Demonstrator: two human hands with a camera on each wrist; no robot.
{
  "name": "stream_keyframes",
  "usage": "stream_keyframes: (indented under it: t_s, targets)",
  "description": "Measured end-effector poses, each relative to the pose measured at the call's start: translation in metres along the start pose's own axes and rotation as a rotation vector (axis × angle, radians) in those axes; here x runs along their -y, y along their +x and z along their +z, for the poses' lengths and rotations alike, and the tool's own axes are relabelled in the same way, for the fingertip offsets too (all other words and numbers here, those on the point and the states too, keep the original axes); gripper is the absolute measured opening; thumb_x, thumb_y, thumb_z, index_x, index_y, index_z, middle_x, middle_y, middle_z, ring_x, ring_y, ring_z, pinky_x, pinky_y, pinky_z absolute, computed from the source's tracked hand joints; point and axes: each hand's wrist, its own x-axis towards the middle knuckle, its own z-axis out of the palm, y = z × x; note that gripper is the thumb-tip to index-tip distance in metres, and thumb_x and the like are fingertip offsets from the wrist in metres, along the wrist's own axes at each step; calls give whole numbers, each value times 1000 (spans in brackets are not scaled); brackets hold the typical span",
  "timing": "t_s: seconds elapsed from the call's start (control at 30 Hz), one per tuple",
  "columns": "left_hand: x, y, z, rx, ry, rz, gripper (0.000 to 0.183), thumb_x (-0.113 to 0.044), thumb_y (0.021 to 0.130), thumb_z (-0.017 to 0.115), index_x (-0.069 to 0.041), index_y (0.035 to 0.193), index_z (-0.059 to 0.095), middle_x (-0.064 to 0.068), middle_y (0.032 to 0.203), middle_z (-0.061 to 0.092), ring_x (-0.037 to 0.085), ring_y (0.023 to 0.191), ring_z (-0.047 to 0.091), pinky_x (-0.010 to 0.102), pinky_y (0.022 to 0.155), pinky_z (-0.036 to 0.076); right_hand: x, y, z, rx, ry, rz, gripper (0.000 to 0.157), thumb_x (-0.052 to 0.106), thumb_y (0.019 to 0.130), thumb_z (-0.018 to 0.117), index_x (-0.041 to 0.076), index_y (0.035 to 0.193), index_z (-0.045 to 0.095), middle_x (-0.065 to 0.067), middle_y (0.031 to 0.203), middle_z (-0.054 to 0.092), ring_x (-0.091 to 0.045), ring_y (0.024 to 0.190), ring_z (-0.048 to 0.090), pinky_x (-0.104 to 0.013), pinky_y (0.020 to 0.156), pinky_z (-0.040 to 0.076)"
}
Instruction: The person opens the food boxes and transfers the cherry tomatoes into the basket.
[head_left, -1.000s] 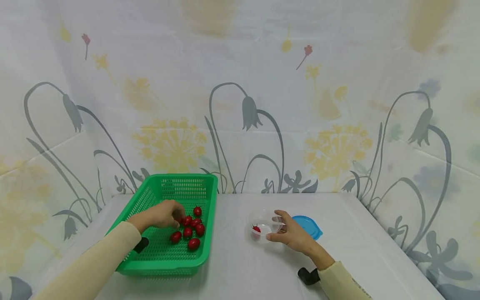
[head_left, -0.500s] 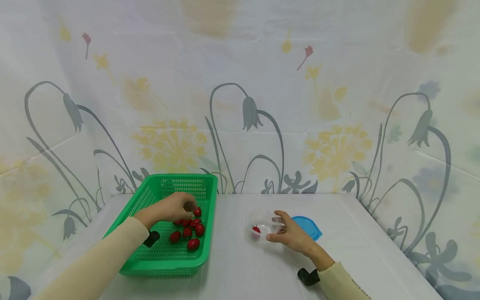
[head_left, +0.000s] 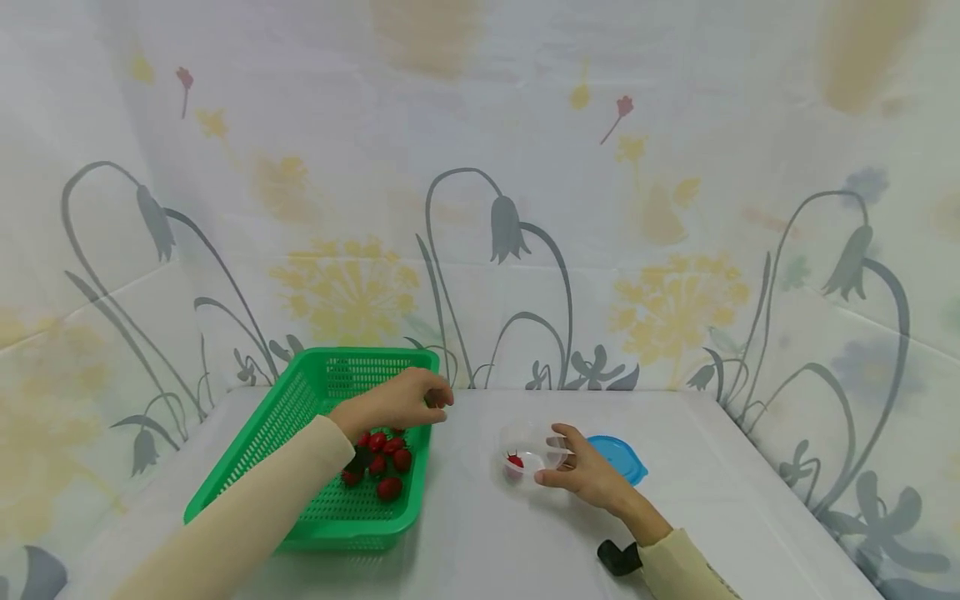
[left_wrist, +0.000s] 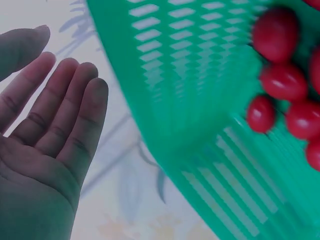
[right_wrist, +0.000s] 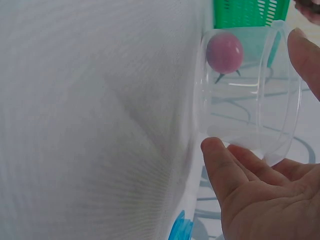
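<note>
My left hand (head_left: 405, 398) hovers over the right rim of a green basket (head_left: 352, 528). In the left wrist view its palm (left_wrist: 35, 185) faces the camera, with fingers extended and nothing between them and the thumb. Several small red tomatoes (head_left: 389, 489) lie on the basket floor, some partly covered by the left arm. My right hand (head_left: 592, 475) holds a clear plastic cup (head_left: 530, 458) from its right side, thumb on the near side and fingers on the far side. One tomato (right_wrist: 225, 52) sits at the bottom of the cup.
A blue lid (head_left: 618, 458) lies on the white tabletop (head_left: 480, 533), just right of the right hand. Behind the table hangs a flower-patterned cloth (head_left: 480, 208). A black wrist mount (head_left: 618, 557) juts out beside the right sleeve.
My left hand has risen from among the tomatoes and moved right to the basket's rim. The right hand and the cup stay in place. The basket looks slightly shifted at its left corner.
</note>
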Motion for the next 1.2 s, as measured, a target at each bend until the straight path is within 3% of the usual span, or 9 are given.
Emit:
stream_keyframes:
  t_s: [0.27, 0.7, 0.97, 1.2]
  targets:
    - [-29, 28, 10, 18, -13, 41, 10, -14, 89, 67, -13, 99, 66, -5, 94, 63, 12, 87, 58, 27, 78, 50, 1, 0, 0, -7, -8, 9, 86, 28, 81, 77, 6, 147, 26, -18, 143, 41, -33, 114, 55, -43, 85, 51]
    - [-62, 63, 40, 113, 16, 33, 12, -14, 86, 72, -16, 97, 66, -6, 91, 63, 9, 85, 57, 20, 74, 49, 2, -1, 0, -1, -6, 13, 87, 30, 81, 77, 8, 147, 25, -17, 143, 41, -25, 105, 57, -37, 79, 51]
    - [-69, 80, 68, 178, 17, 6, 17, -9, 82, 75, -16, 96, 66, -8, 86, 58, 8, 82, 54, 18, 72, 48, 0, -2, -1, 3, 11, -4, 86, 28, 81, 77, 8, 147, 25, -18, 143, 41, -26, 104, 57, -38, 80, 50]
    - [-71, 89, 81, 210, 52, -45, 23, -10, 80, 77, -10, 101, 67, 3, 96, 62, 10, 81, 52, 20, 69, 47, -2, -1, -1, -2, 17, -1, 86, 27, 80, 78, 9, 147, 26, -19, 143, 41, -25, 103, 57, -38, 79, 50]
